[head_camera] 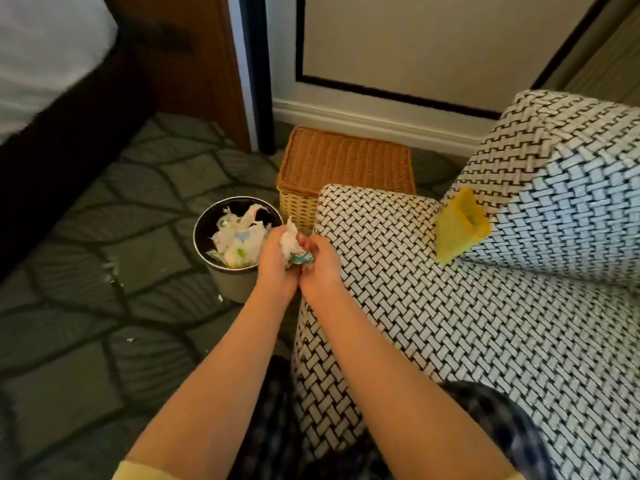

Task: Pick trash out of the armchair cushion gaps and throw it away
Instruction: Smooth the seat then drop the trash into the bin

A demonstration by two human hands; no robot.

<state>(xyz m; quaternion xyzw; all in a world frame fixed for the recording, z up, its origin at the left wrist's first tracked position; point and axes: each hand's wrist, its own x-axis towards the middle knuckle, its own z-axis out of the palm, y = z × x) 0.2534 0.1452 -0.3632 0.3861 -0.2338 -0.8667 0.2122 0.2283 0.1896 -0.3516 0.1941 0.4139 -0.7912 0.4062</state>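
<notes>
Mostly within hands (277,263), trash wad (290,242).

A: Where does the view sit?
B: On the person's head: one wide-angle camera, facing forward and steeply down along both forearms (221,375).
A: How near is it?
B: Close: the left hand (275,268) and right hand (320,271), both gripping a crumpled wad (291,242), land mid-frame. The bin (230,284) on the carpet (104,237) lies just left of them, the armchair (450,323) fills the right side, and the wall's skirting (381,123) crosses near the top.
</notes>
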